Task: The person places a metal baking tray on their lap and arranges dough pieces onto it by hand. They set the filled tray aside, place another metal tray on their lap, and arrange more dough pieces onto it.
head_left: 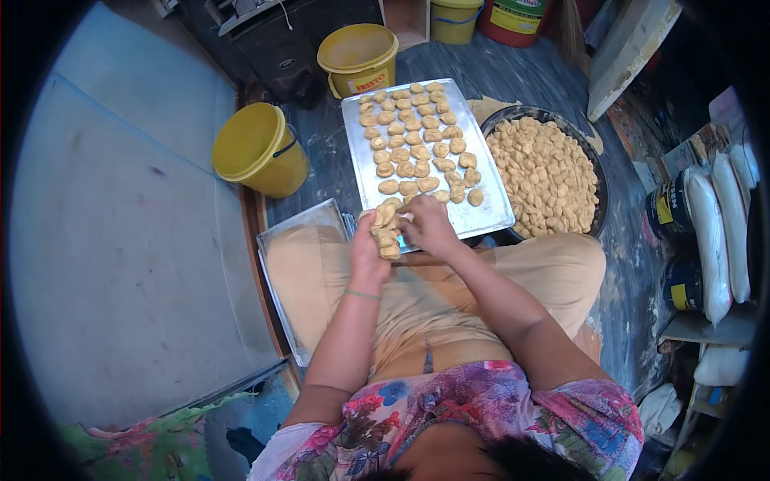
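Above my lap, my left hand (369, 250) is closed around a stack of tan dough pieces (387, 231). My right hand (431, 227) meets that stack from the right, its fingers bent and pinching at a dough piece; its palm side is hidden. Just beyond both hands lies a silver baking tray (489, 210), tilted slightly and set with rows of flattened, roundish dough pieces (413, 138). Its near end is partly covered by my hands. To the right of the tray, a wide dark round pan (603, 200) is heaped with many more dough lumps (543, 176).
Two yellow buckets (273, 152) stand left of and behind the tray. Another metal tray (277, 321) lies by my left leg, beside a large pale panel (144, 240). Long white plastic-wrapped packs (710, 240) and dark tubs (682, 284) line the right side.
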`<state>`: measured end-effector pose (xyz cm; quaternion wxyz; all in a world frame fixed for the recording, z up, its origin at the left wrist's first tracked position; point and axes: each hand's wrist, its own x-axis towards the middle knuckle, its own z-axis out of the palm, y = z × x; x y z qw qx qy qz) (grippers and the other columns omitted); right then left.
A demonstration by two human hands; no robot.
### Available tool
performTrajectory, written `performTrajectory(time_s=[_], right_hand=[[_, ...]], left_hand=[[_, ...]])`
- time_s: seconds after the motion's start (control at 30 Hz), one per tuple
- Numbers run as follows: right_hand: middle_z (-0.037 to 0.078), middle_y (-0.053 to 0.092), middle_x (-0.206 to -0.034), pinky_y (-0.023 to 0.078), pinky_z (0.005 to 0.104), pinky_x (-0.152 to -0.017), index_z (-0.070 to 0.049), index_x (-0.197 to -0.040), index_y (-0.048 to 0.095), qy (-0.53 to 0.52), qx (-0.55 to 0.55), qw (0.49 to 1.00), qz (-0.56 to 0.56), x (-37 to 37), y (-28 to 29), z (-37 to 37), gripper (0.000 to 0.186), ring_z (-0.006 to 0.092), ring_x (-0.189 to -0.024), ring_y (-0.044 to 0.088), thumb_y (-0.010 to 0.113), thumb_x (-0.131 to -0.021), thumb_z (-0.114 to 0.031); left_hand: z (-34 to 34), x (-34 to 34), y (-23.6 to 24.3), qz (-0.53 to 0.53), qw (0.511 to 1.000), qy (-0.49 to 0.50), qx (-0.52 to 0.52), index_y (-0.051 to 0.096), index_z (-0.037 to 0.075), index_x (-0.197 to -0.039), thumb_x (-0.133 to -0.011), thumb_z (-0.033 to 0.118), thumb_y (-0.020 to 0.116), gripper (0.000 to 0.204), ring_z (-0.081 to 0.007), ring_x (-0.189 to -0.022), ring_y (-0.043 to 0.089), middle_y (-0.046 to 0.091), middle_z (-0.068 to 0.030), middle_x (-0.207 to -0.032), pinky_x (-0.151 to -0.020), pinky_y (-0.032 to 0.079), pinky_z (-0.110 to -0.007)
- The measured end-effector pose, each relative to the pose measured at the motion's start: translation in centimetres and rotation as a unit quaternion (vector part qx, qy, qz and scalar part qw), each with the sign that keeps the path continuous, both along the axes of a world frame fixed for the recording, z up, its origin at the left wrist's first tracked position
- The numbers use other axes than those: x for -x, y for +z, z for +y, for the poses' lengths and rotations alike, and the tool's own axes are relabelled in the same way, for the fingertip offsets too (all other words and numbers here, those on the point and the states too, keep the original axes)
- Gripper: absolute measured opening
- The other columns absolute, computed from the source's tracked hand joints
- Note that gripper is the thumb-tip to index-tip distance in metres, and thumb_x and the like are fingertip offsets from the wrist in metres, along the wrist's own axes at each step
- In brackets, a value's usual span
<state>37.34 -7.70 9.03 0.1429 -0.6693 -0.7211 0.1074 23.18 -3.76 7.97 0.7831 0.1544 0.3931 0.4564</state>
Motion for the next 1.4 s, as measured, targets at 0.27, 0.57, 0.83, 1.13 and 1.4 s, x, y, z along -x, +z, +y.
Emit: performTrajectory(time_s=[0.27,0.57,0.83,1.13,1.4], right_hand=[[0.004,0.061,-0.097,0.051,0.0252,-0.075,0.0,-0.112,0.055,0.087,0.086,0.924,0.362,-3.2,1.3,-1.5,0.03,0.0096,-0.086,0.059,0.065,-0.087,-0.012],[0.004,0.061,-0.087,0.05,0.0242,-0.069,-0.004,-0.106,0.052,-0.123,-0.005,0.684,0.719,-6.9,-1.8,-2.6,0.026,0.0093,-0.075,0.059,0.066,-0.084,-0.008],[0.005,0.061,-0.081,0.048,0.0258,-0.063,-0.002,-0.099,0.059,-0.091,-0.143,0.948,0.269,-8.7,-8.1,-2.8,0.022,0.0128,-0.066,0.057,0.07,-0.081,-0.006],[0.01,0.06,-0.094,0.048,0.0348,-0.077,-0.004,-0.091,0.064,-0.129,-0.129,0.953,0.241,-7.0,-7.7,-2.8,0.015,0.0254,-0.084,0.06,0.067,-0.076,-0.004],[0.01,0.052,-0.111,0.044,0.0328,-0.09,-0.009,-0.125,0.055,0.099,0.007,0.892,0.44,-7.3,1.6,-4.3,0.052,0.0216,-0.103,0.053,0.063,-0.074,-0.008]], left_hand=[[-1.6,-1.9,-0.7,0.071,0.988,-0.129,-0.05,0.049,0.005,-0.108,-0.095,0.031,0.05,0.028,-0.0175,-0.077,0.061,0.059,-0.0094,-0.098,-0.056,0.053,-0.03],[-2.4,-3.0,-0.5,0.102,0.977,-0.163,-0.095,0.051,0.006,-0.105,-0.094,0.033,0.052,0.029,-0.0167,-0.066,0.06,0.061,-0.008,-0.084,-0.053,0.05,-0.029],[-1.8,-3.3,-0.1,-0.012,0.994,-0.102,0.023,0.057,0.003,-0.106,-0.092,0.028,0.047,0.03,-0.0267,-0.07,0.062,0.064,-0.0154,-0.088,-0.061,0.053,-0.034],[-1.8,-3.8,0.0,0.096,0.98,-0.147,-0.098,0.055,0.005,-0.101,-0.094,0.025,0.055,0.021,-0.015,-0.069,0.059,0.061,-0.0059,-0.083,-0.058,0.051,-0.029],[-3.3,-5.0,1.1,0.126,0.959,-0.247,-0.059,0.058,0.002,-0.108,-0.095,0.03,0.054,0.031,-0.0115,-0.071,0.06,0.063,-0.0034,-0.089,-0.061,0.05,-0.025]])
